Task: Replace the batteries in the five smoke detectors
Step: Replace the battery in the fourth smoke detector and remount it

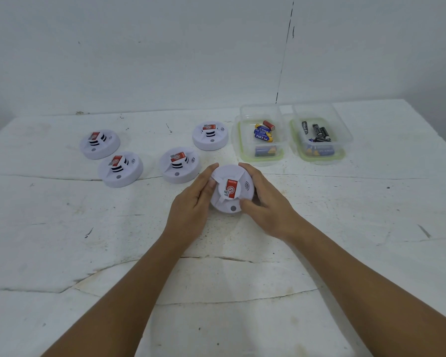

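A round white smoke detector (230,188) with a red sticker sits on the table in front of me, held between both hands. My left hand (193,204) curls around its left side and my right hand (264,202) grips its right side, thumb on the front rim. Several more white detectors lie behind it: one just to the left (179,164), one at the back (210,135), and two farther left (120,168), (99,143). A clear container (260,135) holds blue, yellow and red batteries. A second clear container (319,135) holds mostly black batteries.
The worn white table (216,279) has cracks across its surface. A white wall rises behind its far edge. Both containers stand at the back right, side by side, without lids.
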A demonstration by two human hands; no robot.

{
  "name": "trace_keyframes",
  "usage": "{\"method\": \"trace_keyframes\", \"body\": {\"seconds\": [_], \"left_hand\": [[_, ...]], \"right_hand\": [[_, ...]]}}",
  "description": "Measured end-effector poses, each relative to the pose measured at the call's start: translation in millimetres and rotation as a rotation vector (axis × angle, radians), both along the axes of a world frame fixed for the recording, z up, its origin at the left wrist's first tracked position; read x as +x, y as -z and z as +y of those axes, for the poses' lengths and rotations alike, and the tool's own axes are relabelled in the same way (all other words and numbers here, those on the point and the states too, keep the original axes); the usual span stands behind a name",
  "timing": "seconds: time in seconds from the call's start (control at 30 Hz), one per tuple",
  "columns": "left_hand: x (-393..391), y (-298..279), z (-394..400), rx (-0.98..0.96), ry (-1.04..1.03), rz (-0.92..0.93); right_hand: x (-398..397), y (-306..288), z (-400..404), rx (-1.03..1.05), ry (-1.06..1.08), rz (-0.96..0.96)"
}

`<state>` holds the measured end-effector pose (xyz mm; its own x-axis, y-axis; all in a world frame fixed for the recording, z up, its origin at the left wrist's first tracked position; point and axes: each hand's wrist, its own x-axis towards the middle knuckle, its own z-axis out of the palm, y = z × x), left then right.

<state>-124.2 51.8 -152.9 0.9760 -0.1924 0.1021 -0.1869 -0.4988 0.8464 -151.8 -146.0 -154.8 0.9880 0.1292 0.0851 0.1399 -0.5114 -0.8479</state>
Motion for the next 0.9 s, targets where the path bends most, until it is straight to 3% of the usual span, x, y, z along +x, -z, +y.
{"method": "trace_keyframes", "body": {"seconds": [0.9], "left_hand": [[-0.4,0.0,-1.1,-0.014,0.004,-0.003]], "right_hand": [[-0.3,-1.8,0.5,-0.026,0.007,0.016]]}}
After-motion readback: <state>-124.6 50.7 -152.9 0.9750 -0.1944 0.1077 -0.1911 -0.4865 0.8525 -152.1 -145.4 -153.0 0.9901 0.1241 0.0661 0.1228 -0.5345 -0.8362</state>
